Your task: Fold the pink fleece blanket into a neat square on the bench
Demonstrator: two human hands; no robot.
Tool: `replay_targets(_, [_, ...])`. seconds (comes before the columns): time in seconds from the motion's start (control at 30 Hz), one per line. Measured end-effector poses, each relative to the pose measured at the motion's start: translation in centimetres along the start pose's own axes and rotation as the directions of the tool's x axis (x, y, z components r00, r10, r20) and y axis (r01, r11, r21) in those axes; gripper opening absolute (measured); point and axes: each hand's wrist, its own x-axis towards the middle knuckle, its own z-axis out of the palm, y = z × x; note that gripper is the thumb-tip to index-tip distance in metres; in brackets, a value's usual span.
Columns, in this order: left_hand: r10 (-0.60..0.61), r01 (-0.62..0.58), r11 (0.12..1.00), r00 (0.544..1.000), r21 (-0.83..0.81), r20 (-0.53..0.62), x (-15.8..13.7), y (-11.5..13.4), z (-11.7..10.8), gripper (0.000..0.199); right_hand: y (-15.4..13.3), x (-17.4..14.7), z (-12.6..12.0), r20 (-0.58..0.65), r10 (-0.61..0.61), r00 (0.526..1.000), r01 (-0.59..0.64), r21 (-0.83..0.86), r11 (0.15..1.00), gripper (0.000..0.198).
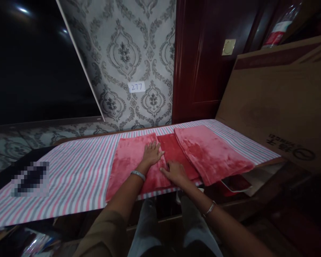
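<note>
A pink-red plush cloth (pixel 211 153) lies on the striped sheet, its left and right sides turned in toward the middle. Between those two lighter panels runs a darker red strip. My left hand (pixel 151 154) rests flat on the left panel, fingers spread near its inner edge. Just to the right, my right hand (pixel 176 173) has its fingers curled at that same edge, with the thumb toward the left panel. Its fingertips are partly hidden against the cloth. A bracelet shows on each wrist.
The striped sheet (pixel 77 171) covers a long surface against the patterned wall. A large screen (pixel 37 67) stands at left, near a blurred-out dark item on the sheet. A big cardboard box (pixel 278 103) leans at right, with a plastic bottle (pixel 279 30) above it.
</note>
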Motion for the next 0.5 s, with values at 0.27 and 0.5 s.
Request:
replay_targets(0.27, [-0.150,0.146,0.987,0.986,-0.061,-0.070,3.0,-1.2,-2.3,0.062,0.1,1.4,1.0,0.064,0.021,0.998,-0.032,0.183,0.983,0.025])
replay_targets(0.5, [-0.164,0.162,0.985,0.986,-0.054,-0.039,5.6,-0.6,-0.8,0.061,-0.2,-0.1,2.2,-0.002,0.021,1.000,-0.021,0.062,0.998,0.027])
